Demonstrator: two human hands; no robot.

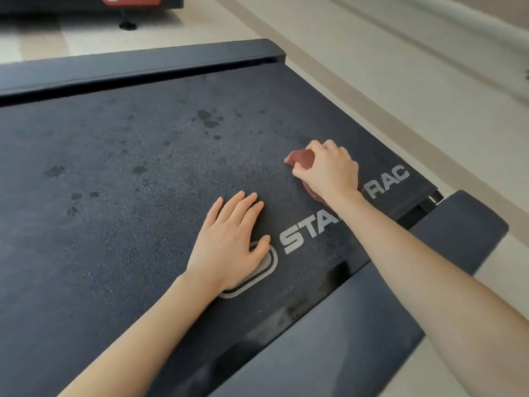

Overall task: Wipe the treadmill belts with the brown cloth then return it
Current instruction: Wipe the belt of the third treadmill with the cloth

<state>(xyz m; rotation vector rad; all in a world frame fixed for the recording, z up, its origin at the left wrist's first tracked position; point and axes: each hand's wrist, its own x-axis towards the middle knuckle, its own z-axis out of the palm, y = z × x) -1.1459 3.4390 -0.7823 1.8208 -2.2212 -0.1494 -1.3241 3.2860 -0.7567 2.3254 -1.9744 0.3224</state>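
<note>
across the treadmill belt (pixel 143 173) dark spots remain, so you're mid-wipe. your left hand (pixel 232 242) lies flat, bracing. your right hand (pixel 326 170) has a tight grip on the bunched cloth (pixel 302 159); next, sweep toward those spots.

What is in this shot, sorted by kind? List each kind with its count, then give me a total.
Hands: 2, the left hand flat on the belt and the right hand gripping the cloth
Cloths: 1, the brown cloth
Treadmills: 2, the near treadmill and the far treadmill at the top edge
Total: 5
</note>
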